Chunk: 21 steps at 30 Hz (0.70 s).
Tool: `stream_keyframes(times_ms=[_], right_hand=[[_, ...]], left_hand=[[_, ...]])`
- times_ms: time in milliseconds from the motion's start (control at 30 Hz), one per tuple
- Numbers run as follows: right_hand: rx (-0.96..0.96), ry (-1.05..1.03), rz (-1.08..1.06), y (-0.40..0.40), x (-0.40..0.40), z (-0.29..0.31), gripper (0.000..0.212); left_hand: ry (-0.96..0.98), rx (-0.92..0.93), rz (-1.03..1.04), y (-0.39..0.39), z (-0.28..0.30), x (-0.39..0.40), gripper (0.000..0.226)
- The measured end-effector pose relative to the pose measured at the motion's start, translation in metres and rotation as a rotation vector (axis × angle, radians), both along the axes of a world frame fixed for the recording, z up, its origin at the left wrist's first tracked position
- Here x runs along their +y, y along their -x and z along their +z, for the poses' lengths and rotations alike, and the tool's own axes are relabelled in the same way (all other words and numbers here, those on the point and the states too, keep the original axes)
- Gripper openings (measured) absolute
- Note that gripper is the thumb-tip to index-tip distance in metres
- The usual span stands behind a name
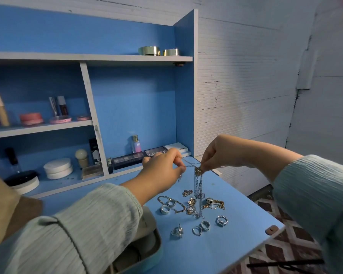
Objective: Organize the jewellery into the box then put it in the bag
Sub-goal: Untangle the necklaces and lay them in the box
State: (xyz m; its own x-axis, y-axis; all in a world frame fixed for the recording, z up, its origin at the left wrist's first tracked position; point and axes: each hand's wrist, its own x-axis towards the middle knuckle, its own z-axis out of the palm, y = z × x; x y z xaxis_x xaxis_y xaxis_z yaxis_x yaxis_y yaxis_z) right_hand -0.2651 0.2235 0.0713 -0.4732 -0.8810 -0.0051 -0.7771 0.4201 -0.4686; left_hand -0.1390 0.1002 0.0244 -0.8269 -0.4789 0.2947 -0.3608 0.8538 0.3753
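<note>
Both my hands are raised over the blue table (236,224). My left hand (162,169) pinches a thin silver chain, and my right hand (218,153) pinches the tangled necklaces (198,182) at a gold pendant. The chains hang down to the table. Below them lies a pile of jewellery (194,204): bracelets, gold pieces and several silver rings (204,225). The open light-blue jewellery box (152,252) sits at the lower left, partly hidden under my left sleeve. A tan bag (12,210) shows at the far left edge.
A blue shelf unit (127,95) stands behind the table with makeup palettes (139,157), a perfume bottle (136,144), jars and round tins. The table's right edge drops to a patterned floor (285,244). A small brown tab (271,230) lies near that edge.
</note>
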Motion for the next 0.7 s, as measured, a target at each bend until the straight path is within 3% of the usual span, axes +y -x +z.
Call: stream_keyframes(times_ms=[300,533,700], right_hand=[[-0.032,-0.033,0.021,-0.006,-0.001,0.003,0.018],[-0.164,0.101,-0.057,-0.008,-0.003,0.003,0.015],[-0.198,0.087,-0.134,-0.016,-0.005,0.002,0.035]], left_hand=[[-0.134,0.248,0.067,0.003,0.002,0.006,0.04],[-0.054,0.335,0.036,0.001,0.003,0.008,0.04],[0.023,0.362,0.04,0.003,0.0,0.005,0.029]])
